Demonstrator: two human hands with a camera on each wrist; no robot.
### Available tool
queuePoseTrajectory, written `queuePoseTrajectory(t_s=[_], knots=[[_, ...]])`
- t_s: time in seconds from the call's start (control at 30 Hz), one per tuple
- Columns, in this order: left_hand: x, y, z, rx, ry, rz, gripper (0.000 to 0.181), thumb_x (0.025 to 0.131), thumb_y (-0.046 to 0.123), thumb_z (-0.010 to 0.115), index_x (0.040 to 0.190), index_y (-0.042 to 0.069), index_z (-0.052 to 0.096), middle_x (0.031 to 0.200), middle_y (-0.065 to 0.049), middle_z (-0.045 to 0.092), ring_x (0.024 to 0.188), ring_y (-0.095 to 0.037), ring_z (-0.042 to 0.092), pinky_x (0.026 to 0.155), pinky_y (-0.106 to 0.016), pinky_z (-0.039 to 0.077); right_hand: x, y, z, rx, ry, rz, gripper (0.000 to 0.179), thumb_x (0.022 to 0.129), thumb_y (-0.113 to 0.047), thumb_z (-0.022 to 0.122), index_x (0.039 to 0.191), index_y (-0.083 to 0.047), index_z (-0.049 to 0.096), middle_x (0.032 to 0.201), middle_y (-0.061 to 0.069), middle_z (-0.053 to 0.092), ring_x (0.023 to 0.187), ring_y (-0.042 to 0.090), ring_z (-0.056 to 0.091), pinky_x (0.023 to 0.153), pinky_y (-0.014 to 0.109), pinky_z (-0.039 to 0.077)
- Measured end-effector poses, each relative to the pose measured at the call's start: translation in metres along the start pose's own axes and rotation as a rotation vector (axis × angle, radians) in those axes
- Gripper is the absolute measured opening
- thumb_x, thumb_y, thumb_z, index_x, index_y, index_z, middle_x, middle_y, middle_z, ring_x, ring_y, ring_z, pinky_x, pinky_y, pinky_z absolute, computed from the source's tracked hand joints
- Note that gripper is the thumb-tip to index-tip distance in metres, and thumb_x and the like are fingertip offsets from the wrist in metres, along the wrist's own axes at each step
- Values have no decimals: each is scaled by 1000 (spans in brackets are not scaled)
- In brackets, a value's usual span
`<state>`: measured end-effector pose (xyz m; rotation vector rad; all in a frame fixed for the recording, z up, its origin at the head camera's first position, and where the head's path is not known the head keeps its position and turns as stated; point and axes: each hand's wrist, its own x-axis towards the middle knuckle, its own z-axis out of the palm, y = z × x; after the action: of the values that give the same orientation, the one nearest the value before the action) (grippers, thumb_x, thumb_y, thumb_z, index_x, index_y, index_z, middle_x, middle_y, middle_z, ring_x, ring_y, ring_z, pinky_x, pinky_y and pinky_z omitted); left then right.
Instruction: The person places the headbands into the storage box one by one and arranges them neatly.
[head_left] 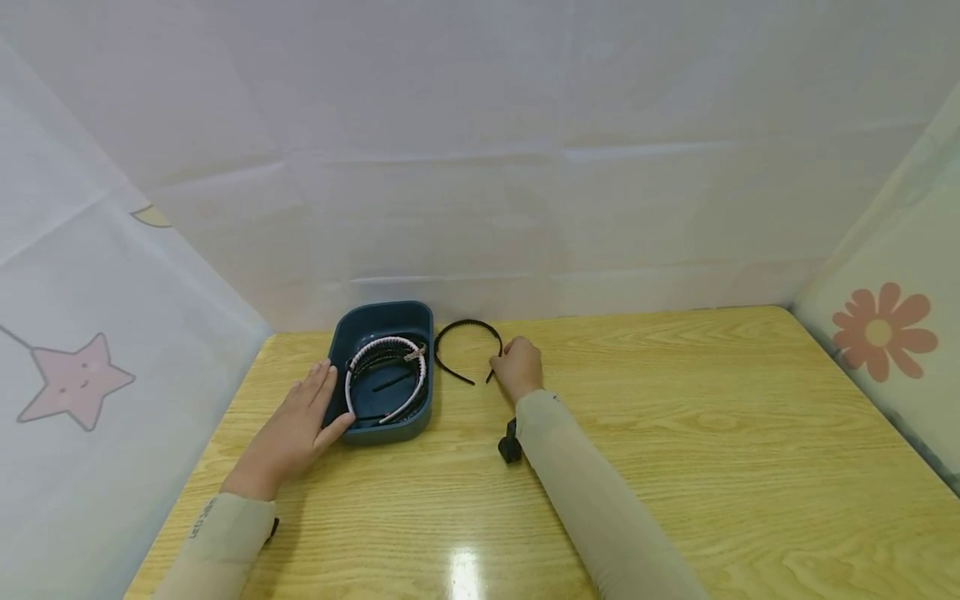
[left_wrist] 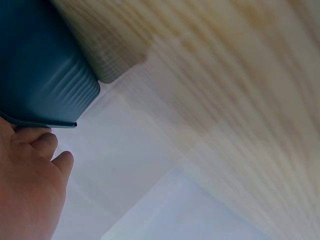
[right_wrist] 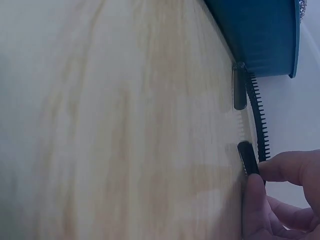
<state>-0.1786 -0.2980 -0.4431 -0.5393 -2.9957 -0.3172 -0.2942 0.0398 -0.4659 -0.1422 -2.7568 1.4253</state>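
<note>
A black toothed headband (head_left: 468, 322) lies on the table just right of a dark blue plastic bin (head_left: 411, 431). My right hand (head_left: 519, 367) pinches one end of this headband between thumb and finger; in the right wrist view its teeth (right_wrist: 260, 120) show along the band. Inside the bin are several headbands, among them a white one (head_left: 348, 392) on top and dark ones beneath. My left hand (head_left: 296, 425) rests against the bin's left rim, fingers straight and thumb at the near corner. The left wrist view shows those fingers (left_wrist: 45, 145) along the rim.
The wood-grain table (head_left: 712, 433) extends right and toward me. A pale cloth backdrop (head_left: 487, 208) rises behind the bin and headband, with printed side panels left and right. A small black device (head_left: 510, 446) sits at my right wrist.
</note>
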Motion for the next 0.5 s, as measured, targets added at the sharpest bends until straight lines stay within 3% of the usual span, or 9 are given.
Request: queuePoseTrajectory(t_s=[0.1,0.5], knots=[[1,0,0,0,0,1,81,96,53,41,150,-1,12,155,-20,6,142,-34,5,115,-51,9,1,1,-1,16,3,3,53,85,-8,65,54,-19,23,52,-6,12,44,11,12,39,24,14],[3,-6,3,-4,-7,-6,82,96,55,40,150,0,10,156,-18,4,143,-34,3,114,-52,8,2,3,-4,31,-1,48,50,84,-12,66,44,-15,35,41,-5,23,37,10,18,33,23,21]])
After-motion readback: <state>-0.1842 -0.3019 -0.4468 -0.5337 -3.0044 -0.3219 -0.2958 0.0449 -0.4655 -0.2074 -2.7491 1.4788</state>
